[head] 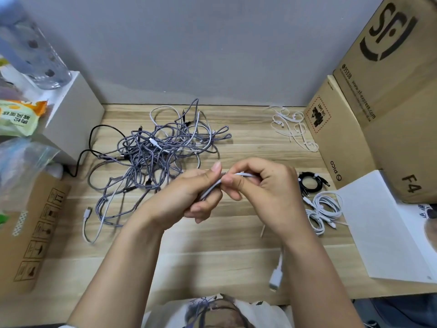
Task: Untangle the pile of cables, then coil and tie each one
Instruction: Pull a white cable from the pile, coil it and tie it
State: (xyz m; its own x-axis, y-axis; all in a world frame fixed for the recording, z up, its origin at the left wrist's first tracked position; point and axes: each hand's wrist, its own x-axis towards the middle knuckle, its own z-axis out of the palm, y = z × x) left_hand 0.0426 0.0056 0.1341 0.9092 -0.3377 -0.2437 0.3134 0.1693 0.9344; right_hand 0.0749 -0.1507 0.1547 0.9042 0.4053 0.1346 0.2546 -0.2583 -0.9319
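White cable [214,185] pinched in both grips, left hand [189,192] and right hand [262,185]; long axis slanting between them, free plug [276,278] hanging toward worktop [236,245] near edge.

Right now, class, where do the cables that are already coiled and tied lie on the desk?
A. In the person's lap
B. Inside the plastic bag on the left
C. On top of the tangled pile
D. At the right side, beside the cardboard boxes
D: a coiled black cable and coiled white cables lie at the desk's right side, beside the cardboard boxes, apart from the tangled pile.
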